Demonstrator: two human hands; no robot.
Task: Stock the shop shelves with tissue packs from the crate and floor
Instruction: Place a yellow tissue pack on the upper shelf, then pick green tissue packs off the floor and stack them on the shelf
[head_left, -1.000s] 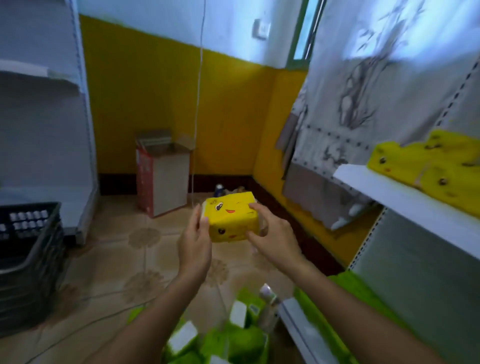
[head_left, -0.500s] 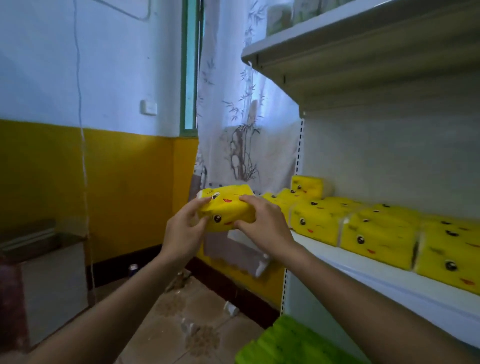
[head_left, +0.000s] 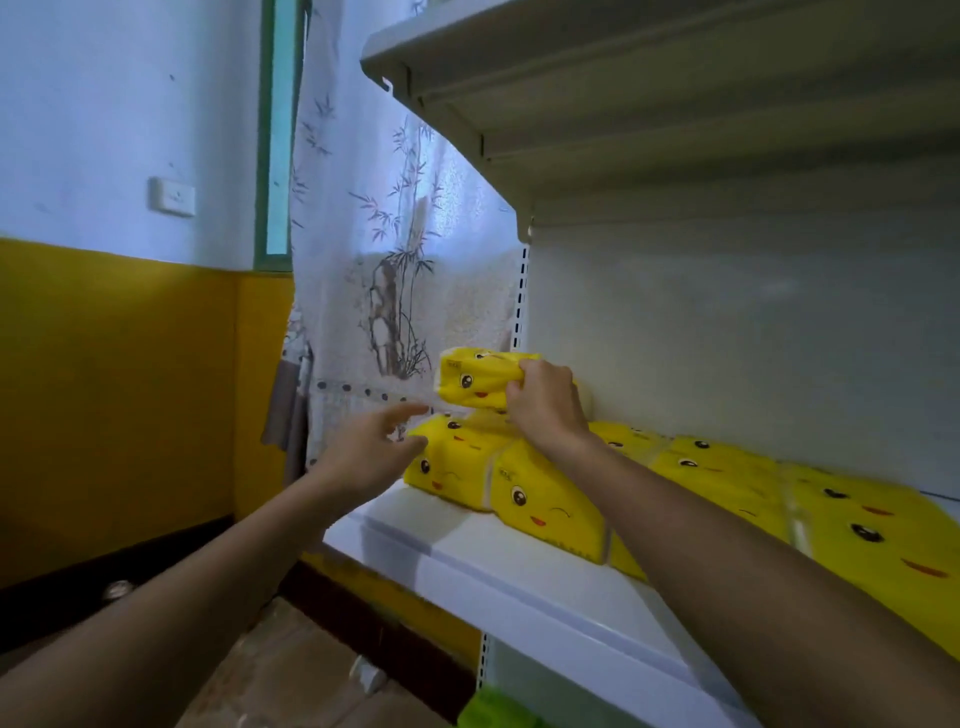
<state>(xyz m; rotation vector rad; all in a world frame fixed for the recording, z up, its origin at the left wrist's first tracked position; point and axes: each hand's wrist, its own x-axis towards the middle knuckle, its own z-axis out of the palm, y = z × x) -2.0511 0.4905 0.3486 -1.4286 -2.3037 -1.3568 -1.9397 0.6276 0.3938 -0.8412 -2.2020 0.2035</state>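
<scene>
Yellow wall (head_left: 114, 389) is noted at far left, with the curtain (head_left: 384, 270) next along, behind the end of the shelf (head_left: 519, 571). The left hand (head_left: 371, 449) is held out before the curtain, fingers (head_left: 402, 414) apart and loosely straight, nothing in it. The fingertips are directed rightward at the pack (head_left: 467, 382). Thumb is just beside the end pack of the row (head_left: 545, 499); contact cannot be told.

The pack is found up and to the right of the left hand, near but apart from it. It is just left of the right hand (head_left: 545, 408), which is clamped on its right end, fingers curled over the top edge. Long axis of the pack is judged to run along the shelf, printed face turned outward. It is positioned over the left end of the row, at second-tier height; whether it rests on the row or is held just above cannot be told. The right hand is the nearer one, being on the pack.

Step judged: start of a second layer. The move is judged to turn on lowering the pack square onto the row. Its left end is unsupported, and the left hand is placed to steady it. Further right, the row continues under the upper shelf (head_left: 675, 104).
</scene>
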